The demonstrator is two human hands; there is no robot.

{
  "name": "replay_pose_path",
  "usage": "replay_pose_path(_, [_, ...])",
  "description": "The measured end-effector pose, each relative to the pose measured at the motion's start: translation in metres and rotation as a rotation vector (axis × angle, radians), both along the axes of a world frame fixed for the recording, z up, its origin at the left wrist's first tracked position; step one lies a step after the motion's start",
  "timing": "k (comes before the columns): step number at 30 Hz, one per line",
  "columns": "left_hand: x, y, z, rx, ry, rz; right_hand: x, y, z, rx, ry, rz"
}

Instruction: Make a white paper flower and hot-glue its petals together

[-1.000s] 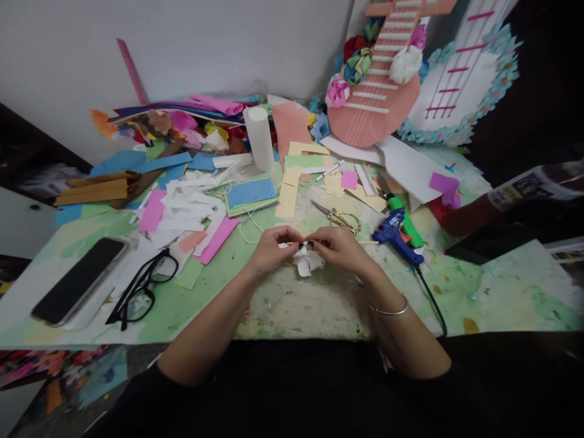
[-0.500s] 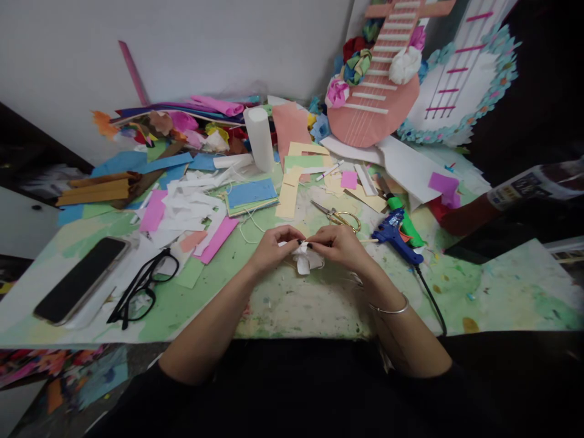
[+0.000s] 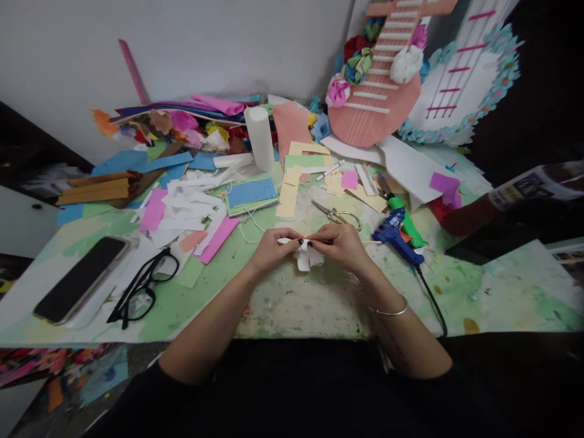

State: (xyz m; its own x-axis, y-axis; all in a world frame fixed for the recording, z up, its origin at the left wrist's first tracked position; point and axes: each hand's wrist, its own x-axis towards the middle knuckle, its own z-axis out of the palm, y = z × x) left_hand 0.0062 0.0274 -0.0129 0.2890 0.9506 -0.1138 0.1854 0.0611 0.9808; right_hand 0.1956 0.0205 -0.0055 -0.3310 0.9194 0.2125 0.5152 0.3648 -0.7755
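A small white crepe-paper flower (image 3: 306,260) hangs between my two hands over the near middle of the table. My left hand (image 3: 277,246) pinches it from the left with thumb and fingers. From the right, my right hand (image 3: 338,244) pinches the paper too, the thumbs almost meeting. A thin pale stick (image 3: 371,242) pokes out to the right behind my right hand; where its other end lies is hidden. Just beyond my hands are gold-handled scissors (image 3: 340,216), and a blue glue gun (image 3: 396,236) rests to the right.
Black glasses (image 3: 145,286) and a phone (image 3: 82,278) lie at left. White paper strips (image 3: 189,204) and a blue card stack (image 3: 252,193) sit farther in, beside a white roll (image 3: 260,140). Paper guitars (image 3: 374,115) lean behind. A dark bottle (image 3: 515,204) stands right.
Both hands keep their pinch in nearly the same spot. The white paper between them has shifted slightly, its lower petals turned a little.
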Motion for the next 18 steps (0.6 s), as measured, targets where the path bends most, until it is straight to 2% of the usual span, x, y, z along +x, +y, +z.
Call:
replay_pose_path(10, [-0.0020,0.0016,-0.0063,-0.032,0.002,-0.012,-0.0017,-0.0008,0.0012,0.050,-0.124,-0.006])
replay_pose_path(18, [-0.0017,-0.0002,-0.0082,0.009,0.019,-0.041,0.0008,0.0008,0.0047,0.042,-0.223,0.118])
